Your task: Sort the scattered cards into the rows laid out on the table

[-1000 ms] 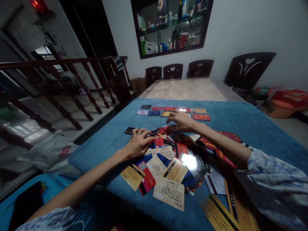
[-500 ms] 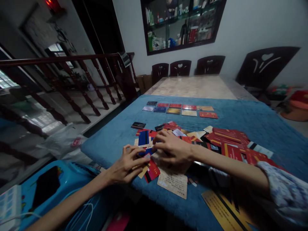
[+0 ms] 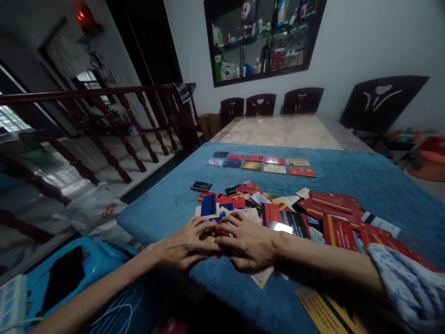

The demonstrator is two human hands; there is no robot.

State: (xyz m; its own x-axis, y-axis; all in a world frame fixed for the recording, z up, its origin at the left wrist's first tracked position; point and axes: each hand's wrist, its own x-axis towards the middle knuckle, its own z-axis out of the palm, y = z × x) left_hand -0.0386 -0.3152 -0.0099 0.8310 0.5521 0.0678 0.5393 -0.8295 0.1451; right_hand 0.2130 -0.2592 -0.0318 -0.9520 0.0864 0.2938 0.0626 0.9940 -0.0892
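Observation:
At the table's near edge my left hand [image 3: 189, 242] curls round a few cards. A yellow card [image 3: 210, 238] shows between its thumb and fingers, with a sliver of red below. Against its fingertips, my right hand [image 3: 245, 240] lies palm down over the cards, fingers apart. A beige card with writing [image 3: 262, 277] sticks out from under the right palm. Just beyond the fingers is a blue card with a dark stripe [image 3: 208, 205]. To the right spreads a loose pile of red, black and beige cards [image 3: 271, 213]. What lies under both palms is hidden.
Two rows of cards [image 3: 253, 158] lie farther back on the blue cloth [image 3: 167, 199]. One black card [image 3: 201, 186] sits apart at left. A large yellow card [image 3: 325, 311] is near my right forearm. Left of the table stands a blue plastic item [image 3: 93, 253]; chairs [image 3: 302, 100] line the far side.
My right hand has come down and toward me, covering most of the beige written card. My left hand has moved slightly right and closed round the yellow and red cards. The view has tilted slightly.

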